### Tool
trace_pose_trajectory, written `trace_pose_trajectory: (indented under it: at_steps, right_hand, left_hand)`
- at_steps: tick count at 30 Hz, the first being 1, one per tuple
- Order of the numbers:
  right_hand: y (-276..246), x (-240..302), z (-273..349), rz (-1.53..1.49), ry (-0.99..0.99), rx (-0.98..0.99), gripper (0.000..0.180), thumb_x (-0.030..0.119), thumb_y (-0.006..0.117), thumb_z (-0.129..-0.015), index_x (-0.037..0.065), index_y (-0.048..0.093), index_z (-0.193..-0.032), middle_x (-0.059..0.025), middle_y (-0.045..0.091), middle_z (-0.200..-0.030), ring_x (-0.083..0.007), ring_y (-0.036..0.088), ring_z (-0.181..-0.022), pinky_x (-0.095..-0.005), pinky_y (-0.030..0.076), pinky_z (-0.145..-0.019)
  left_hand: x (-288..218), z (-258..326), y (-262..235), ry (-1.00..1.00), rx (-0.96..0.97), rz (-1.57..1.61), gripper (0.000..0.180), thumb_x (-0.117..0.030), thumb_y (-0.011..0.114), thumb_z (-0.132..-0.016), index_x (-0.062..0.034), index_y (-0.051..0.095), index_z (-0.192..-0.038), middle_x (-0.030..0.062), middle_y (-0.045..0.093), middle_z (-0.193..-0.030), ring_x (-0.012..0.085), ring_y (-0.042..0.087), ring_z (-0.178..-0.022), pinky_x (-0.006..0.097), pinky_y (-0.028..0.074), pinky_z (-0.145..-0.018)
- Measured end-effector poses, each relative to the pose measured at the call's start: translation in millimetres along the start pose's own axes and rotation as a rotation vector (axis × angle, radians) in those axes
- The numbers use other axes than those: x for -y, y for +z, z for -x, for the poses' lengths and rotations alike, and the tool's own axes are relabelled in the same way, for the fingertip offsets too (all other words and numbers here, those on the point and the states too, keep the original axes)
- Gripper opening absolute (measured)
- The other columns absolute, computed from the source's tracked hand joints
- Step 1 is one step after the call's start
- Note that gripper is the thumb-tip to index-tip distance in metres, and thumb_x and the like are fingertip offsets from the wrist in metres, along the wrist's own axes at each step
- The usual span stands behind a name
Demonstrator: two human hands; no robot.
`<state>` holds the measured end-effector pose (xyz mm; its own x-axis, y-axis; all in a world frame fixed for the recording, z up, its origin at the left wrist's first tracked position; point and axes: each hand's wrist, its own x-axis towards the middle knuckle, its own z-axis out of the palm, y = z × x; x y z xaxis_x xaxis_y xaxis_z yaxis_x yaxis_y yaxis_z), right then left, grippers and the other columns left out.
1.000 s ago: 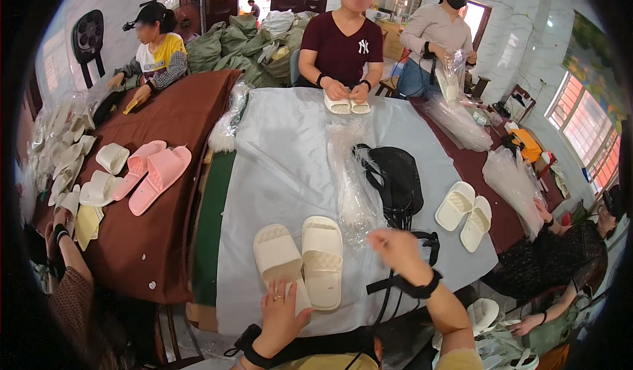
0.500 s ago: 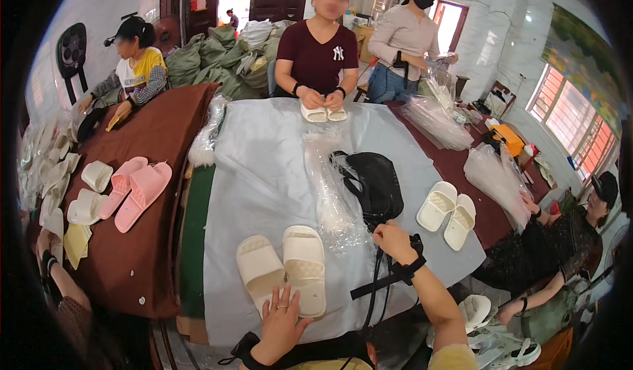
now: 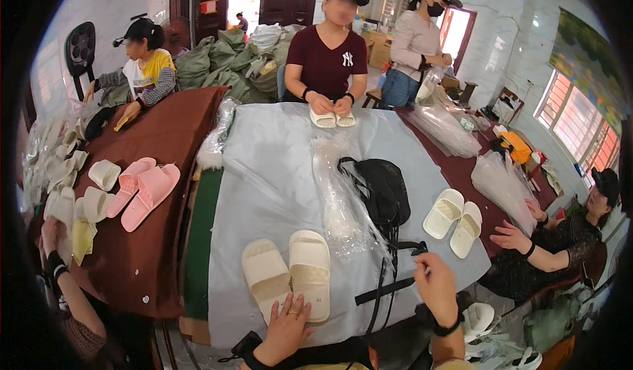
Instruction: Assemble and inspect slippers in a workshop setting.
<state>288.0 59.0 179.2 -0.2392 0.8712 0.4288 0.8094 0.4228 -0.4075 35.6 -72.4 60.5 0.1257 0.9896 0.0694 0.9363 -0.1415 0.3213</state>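
Note:
A pair of cream slide sandals (image 3: 287, 272) lies side by side on the grey table cover (image 3: 264, 172) in front of me. My left hand (image 3: 288, 325) rests open with its fingertips on the heel ends of the pair. My right hand (image 3: 436, 284) hovers at the table's right front edge, fingers curled near a black strap (image 3: 390, 289) of the black bag (image 3: 381, 188); whether it grips the strap is unclear. A stack of clear plastic bags (image 3: 339, 195) lies between the sandals and the bag.
Across the table a person holds a cream pair (image 3: 332, 119). Another cream pair (image 3: 453, 217) lies at the right near a seated person's hand. Pink sandals (image 3: 141, 188) and several cream ones lie on the brown cloth (image 3: 158, 139) at left. Green sacks (image 3: 231, 63) are piled behind.
The view has shifted down, so the table appears higher. My right hand dropped from the plastic bags toward the black strap. My left hand stays at the sandals' heels.

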Motion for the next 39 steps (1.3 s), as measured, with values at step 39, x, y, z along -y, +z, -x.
trace_pose_trajectory:
  at_steps: [39]
  right_hand:
    - [50,3,1,-0.535,0.135,0.304,0.012,0.011,0.059,-0.081,0.003,0.059,-0.09,-0.0044,0.056,-0.068,-0.0097,0.049,-0.056,-0.0229,0.04,-0.052]
  left_hand:
    - [-62,14,-179,1.068,-0.29,1.795,0.037,-0.038,0.058,-0.083,-0.0044,0.061,-0.097,0.0157,0.051,-0.101,0.0344,0.043,-0.105,0.044,0.038,-0.09]
